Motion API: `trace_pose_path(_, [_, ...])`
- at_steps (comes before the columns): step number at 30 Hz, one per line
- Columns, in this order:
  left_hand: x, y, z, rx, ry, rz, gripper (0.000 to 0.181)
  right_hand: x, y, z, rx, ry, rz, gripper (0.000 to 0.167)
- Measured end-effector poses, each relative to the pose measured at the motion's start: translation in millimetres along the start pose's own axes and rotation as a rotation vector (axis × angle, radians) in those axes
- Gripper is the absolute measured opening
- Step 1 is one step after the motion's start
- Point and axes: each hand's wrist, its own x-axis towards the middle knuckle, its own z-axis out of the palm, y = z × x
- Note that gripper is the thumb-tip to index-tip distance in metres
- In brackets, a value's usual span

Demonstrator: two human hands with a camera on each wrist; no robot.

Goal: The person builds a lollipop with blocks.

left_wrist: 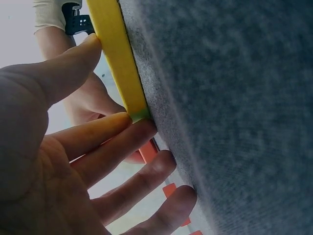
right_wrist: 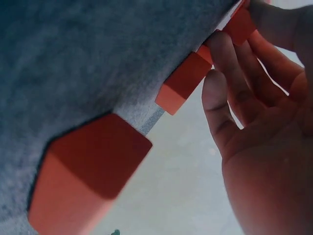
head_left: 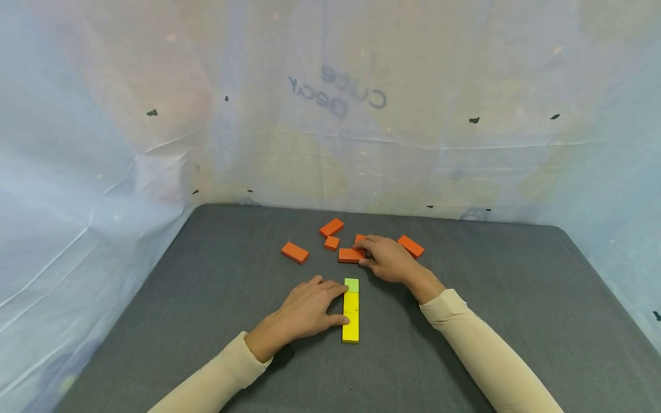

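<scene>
A straight row of two yellow blocks (head_left: 350, 324) with a light green block (head_left: 352, 284) at its far end lies on the dark table. My left hand (head_left: 310, 308) rests along the row's left side, thumb touching the yellow and a forefinger by the green; in the left wrist view its fingers (left_wrist: 122, 152) are extended and spread. Beyond the row, my right hand (head_left: 389, 259) pinches the right end of an orange block (head_left: 350, 256) between thumb and fingers. Another orange block (head_left: 360, 238) is partly hidden behind that hand.
Several more orange blocks lie loose: an oblong one (head_left: 295, 252) at left, another (head_left: 331, 227) farther back, a small square one (head_left: 332, 243) beside it, and one (head_left: 411, 246) right of my right hand. A translucent sheet (head_left: 330, 160) hangs behind the table (head_left: 490, 287).
</scene>
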Motion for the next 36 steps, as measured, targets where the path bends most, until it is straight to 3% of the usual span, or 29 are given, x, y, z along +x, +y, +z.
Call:
trace_pose_path(26, [0.7, 0.3, -0.5, 0.005, -0.010, 0.003, 0.068, -9.0, -5.6, -2.0, -0.012, 0.003, 0.019, 0.036])
trace_pose_path(36, [0.1, -1.3, -0.4, 0.010, -0.026, 0.031, 0.064, -13.1, -9.5, -3.1, -0.015, -0.001, 0.011, 0.034])
